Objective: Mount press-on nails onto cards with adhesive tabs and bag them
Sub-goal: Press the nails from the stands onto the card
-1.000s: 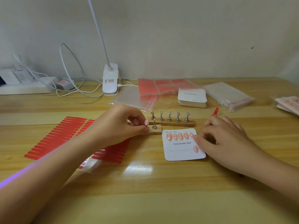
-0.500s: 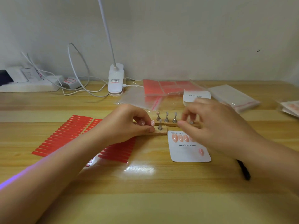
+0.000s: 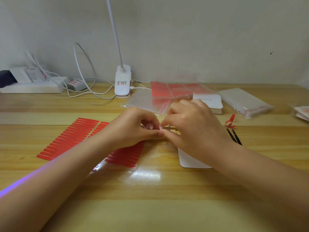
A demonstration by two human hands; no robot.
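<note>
Both hands meet at the middle of the bench (image 3: 150,206), over a small wooden nail stand (image 3: 173,129) that is almost wholly hidden beneath them. The step in hand looks like lifting the next press-on nail off its peg for mounting. To do it well, I would keep the left hand (image 3: 133,129) steadying the stand so it cannot slide, take the nail by its edges rather than its painted face, and lift it straight off the peg — a sideways tug could tip the stand or flick the nail away. Then it should go down squarely on an adhesive tab on the white card (image 3: 189,160), whose lower corner shows under the right wrist, just in front of the stand.

The left hand's fingers (image 3: 149,126) are curled close, thumb against fingertips, pinching at the left end of the stand. The right hand (image 3: 195,129) is curled too, its fingertips (image 3: 161,127) drawn together right beside the left ones; they seem to nip something at a peg, yet whether a nail is actually between them I cannot tell.

Near by lie 2 red adhesive tab sheets (image 3: 70,138) to the left, black tweezers (image 3: 234,136) to the right, and — further back — a stack of blank cards (image 3: 209,102) and clear bags (image 3: 242,99).
</note>
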